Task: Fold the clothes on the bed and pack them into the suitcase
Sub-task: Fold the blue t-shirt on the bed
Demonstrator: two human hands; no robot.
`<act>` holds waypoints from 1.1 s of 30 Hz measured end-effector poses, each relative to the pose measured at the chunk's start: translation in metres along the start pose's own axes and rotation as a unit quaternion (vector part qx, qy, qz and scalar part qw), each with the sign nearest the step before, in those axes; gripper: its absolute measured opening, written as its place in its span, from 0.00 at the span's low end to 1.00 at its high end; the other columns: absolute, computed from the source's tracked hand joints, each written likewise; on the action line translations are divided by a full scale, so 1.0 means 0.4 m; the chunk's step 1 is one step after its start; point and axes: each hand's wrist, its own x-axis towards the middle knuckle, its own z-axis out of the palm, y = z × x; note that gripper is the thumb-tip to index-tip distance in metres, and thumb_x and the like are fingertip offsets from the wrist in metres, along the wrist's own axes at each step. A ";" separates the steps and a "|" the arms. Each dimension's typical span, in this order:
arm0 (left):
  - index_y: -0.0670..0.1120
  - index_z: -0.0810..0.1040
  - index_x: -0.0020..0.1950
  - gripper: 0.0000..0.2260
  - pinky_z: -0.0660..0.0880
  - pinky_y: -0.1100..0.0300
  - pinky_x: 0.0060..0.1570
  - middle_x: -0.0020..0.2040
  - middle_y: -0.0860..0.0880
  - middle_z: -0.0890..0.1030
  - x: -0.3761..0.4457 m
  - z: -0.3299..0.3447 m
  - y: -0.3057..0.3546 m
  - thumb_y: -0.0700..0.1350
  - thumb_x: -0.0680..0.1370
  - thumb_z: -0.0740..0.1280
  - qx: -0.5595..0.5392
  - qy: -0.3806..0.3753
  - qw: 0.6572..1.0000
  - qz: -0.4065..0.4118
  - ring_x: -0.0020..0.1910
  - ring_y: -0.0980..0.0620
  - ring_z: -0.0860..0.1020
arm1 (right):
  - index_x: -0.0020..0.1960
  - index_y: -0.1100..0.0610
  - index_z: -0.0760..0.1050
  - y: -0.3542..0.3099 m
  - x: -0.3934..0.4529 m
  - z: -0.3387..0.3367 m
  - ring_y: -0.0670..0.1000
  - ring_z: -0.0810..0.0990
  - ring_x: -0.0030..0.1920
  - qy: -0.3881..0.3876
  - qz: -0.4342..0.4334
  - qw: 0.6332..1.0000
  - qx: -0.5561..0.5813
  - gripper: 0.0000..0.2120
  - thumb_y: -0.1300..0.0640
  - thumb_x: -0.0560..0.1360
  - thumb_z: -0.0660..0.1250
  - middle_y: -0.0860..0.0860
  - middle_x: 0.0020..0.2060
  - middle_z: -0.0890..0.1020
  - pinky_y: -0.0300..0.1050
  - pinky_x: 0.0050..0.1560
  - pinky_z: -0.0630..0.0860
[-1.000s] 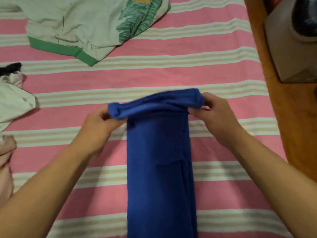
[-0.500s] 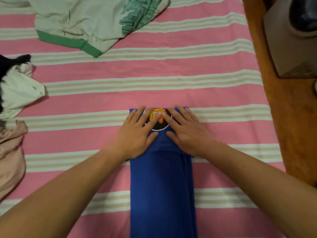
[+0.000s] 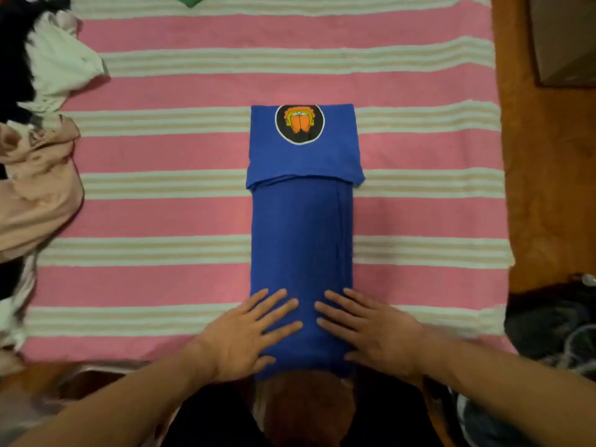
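Pink-and-cream striped bed fills the view. Both hands lie flat, fingers spread, gripping nothing: left hand and right hand press the near end of the blue shirt. It lies as a long strip toward 12 o'clock, far end folded back, round print up. Loose clothes sit at 9 o'clock.
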 end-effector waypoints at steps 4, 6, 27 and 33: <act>0.55 0.51 0.83 0.38 0.41 0.40 0.78 0.83 0.43 0.50 -0.102 0.096 0.052 0.48 0.75 0.63 0.055 -0.001 0.997 0.061 0.81 0.38 0.44 | 0.81 0.51 0.58 -0.078 -0.058 0.082 0.61 0.59 0.79 0.000 -0.031 0.999 -0.034 0.34 0.48 0.75 0.55 0.55 0.80 0.58 0.61 0.76 0.52; 0.54 0.52 0.84 0.36 0.45 0.42 0.78 0.83 0.44 0.54 -0.094 0.111 0.038 0.39 0.77 0.57 0.072 0.025 0.995 0.064 0.81 0.38 0.49 | 0.82 0.52 0.57 -0.080 -0.041 0.097 0.60 0.58 0.79 0.013 0.001 1.000 -0.027 0.35 0.53 0.75 0.56 0.54 0.81 0.58 0.62 0.76 0.54; 0.42 0.81 0.43 0.14 0.75 0.55 0.44 0.42 0.48 0.84 0.071 -0.159 0.064 0.48 0.84 0.64 -0.654 0.134 0.519 -0.533 0.45 0.44 0.82 | 0.52 0.56 0.77 -0.046 0.057 -0.103 0.52 0.80 0.46 0.112 0.521 0.618 0.579 0.08 0.52 0.83 0.63 0.49 0.45 0.80 0.41 0.37 0.69; 0.42 0.80 0.42 0.08 0.78 0.45 0.48 0.41 0.44 0.85 0.034 -0.125 0.193 0.45 0.79 0.69 -0.703 0.099 0.425 -0.562 0.44 0.41 0.82 | 0.52 0.54 0.75 -0.171 -0.021 -0.069 0.49 0.78 0.46 0.081 0.578 0.573 0.575 0.05 0.53 0.80 0.67 0.50 0.47 0.80 0.45 0.44 0.72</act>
